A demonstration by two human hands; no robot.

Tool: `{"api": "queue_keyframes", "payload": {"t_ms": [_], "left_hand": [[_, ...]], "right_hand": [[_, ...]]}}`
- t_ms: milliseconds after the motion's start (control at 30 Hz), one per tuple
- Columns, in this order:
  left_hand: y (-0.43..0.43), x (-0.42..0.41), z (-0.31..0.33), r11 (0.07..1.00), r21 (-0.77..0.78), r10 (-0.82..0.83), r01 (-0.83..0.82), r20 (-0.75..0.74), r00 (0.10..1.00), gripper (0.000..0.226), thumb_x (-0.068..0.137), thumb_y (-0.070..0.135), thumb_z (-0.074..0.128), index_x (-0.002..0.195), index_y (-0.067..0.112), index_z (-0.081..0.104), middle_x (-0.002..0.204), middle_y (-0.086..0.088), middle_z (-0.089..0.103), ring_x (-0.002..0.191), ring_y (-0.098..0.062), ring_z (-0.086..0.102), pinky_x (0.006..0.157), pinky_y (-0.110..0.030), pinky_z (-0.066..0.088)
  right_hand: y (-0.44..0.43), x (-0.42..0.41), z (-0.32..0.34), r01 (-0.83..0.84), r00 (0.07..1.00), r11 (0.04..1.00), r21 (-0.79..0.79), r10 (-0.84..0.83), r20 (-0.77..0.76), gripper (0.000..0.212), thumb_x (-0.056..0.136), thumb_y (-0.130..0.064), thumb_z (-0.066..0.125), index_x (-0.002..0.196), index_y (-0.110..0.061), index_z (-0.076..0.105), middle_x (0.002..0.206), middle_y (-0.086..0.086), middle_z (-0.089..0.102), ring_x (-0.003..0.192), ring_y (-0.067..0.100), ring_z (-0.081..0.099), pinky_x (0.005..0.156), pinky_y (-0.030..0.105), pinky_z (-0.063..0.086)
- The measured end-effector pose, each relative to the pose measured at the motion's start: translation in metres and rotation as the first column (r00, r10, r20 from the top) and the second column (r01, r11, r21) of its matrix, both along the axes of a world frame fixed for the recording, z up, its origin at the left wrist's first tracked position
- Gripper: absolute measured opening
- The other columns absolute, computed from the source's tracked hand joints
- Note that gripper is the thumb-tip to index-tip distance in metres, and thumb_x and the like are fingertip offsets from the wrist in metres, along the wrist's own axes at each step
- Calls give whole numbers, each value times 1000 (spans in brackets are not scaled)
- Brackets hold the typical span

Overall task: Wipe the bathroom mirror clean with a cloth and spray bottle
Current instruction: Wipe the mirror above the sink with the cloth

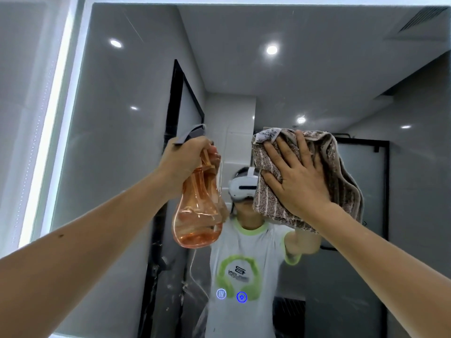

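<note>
A large lit-edged bathroom mirror (117, 167) fills the head view. My left hand (188, 158) is raised in front of it, gripping the neck of a see-through orange spray bottle (199, 215) with a grey trigger head; a little liquid sits in its base. My right hand (296, 173) presses flat, fingers spread, on a brown striped cloth (339, 181) held against the glass just right of the bottle. A white label shows at the cloth's top left corner. The mirror reflects a person in a headset and white shirt.
A glowing white light strip (46, 142) runs down the mirror's left edge. Two blue touch icons (231, 295) glow low on the glass. Smears and droplets mark the lower middle of the mirror. A grey tiled wall lies at far left.
</note>
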State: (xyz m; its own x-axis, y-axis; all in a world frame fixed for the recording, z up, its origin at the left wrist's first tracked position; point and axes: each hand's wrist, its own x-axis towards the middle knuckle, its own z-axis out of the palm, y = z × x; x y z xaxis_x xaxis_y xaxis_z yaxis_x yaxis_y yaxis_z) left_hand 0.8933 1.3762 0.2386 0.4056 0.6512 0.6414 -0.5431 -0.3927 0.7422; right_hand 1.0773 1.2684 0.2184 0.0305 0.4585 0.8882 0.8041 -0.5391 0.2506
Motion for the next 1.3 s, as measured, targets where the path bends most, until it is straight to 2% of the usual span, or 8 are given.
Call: {"api": "queue_keyframes", "payload": {"t_ms": [233, 433, 600, 700, 800, 900, 1067, 1300], "left_hand": [[17, -30, 9, 998, 43, 49, -49, 17, 999, 23, 84, 1, 49, 64, 9, 59, 56, -2, 62, 48, -8, 61, 52, -17, 53], [36, -41, -6, 990, 82, 115, -113, -12, 993, 2, 67, 14, 59, 67, 12, 59, 72, -9, 61, 73, -21, 61, 87, -42, 53], [26, -26, -20, 997, 45, 56, -54, -45, 997, 35, 80, 5, 55, 49, 19, 66, 64, -3, 65, 73, -20, 62, 84, -38, 51], [25, -27, -6, 997, 47, 58, -56, -52, 997, 27, 82, 6, 53, 60, 15, 65, 77, -12, 66, 83, -30, 64, 88, -43, 52], [27, -29, 8, 996, 44, 80, -79, -17, 997, 20, 84, 7, 53, 67, 13, 63, 67, -3, 67, 75, -22, 65, 80, -36, 54], [25, -28, 7, 996, 7, 85, -85, 34, 996, 20, 82, 5, 53, 66, 13, 61, 64, 0, 65, 67, -16, 63, 75, -32, 53], [11, -17, 1, 995, 60, 80, -82, 25, 996, 25, 85, -1, 48, 66, 11, 60, 49, 8, 64, 50, -2, 62, 57, -16, 54], [-17, 14, 1, 995, 76, 61, -62, 19, 998, 27, 83, 4, 50, 61, 14, 62, 58, 2, 65, 63, -12, 64, 77, -33, 54]], "right_hand": [[61, -53, 59, -230, 973, 970, -82, 232, 5, 59, 96, -46, 31, 147, -32, 5, 156, -9, -4, 138, 17, -25, 105, 27, -22], [74, -61, 12, -285, 951, 951, -120, 296, 88, 57, 95, -44, 32, 146, -26, 15, 156, -4, 10, 140, 17, -16, 111, 34, -19], [46, -33, -3, -285, 937, 947, -149, 308, 166, 56, 89, -42, 34, 139, -18, 37, 145, 1, 38, 139, 15, 3, 113, 24, -13], [45, -39, 30, -242, 961, 970, -14, 242, 135, 59, 90, -49, 22, 144, -26, 23, 152, -4, 22, 140, 15, -7, 107, 20, -22], [68, -52, 56, -159, 978, 987, -7, 158, 133, 56, 96, -49, 23, 146, -32, 5, 155, -10, 3, 140, 17, -18, 105, 26, -23], [72, -58, 70, -283, 954, 956, -82, 289, 83, 56, 97, -43, 32, 147, -30, 10, 156, -9, 4, 140, 16, -19, 108, 32, -22], [42, -29, 77, -235, 969, 972, -7, 235, 75, 55, 98, -42, 31, 147, -29, 10, 156, -9, 2, 140, 14, -18, 103, 22, -25], [-6, 4, 79, -118, 993, 993, 27, 118, 6, 55, 98, -43, 25, 147, -30, 4, 156, -10, 0, 140, 15, -18, 112, 33, -13]]}}
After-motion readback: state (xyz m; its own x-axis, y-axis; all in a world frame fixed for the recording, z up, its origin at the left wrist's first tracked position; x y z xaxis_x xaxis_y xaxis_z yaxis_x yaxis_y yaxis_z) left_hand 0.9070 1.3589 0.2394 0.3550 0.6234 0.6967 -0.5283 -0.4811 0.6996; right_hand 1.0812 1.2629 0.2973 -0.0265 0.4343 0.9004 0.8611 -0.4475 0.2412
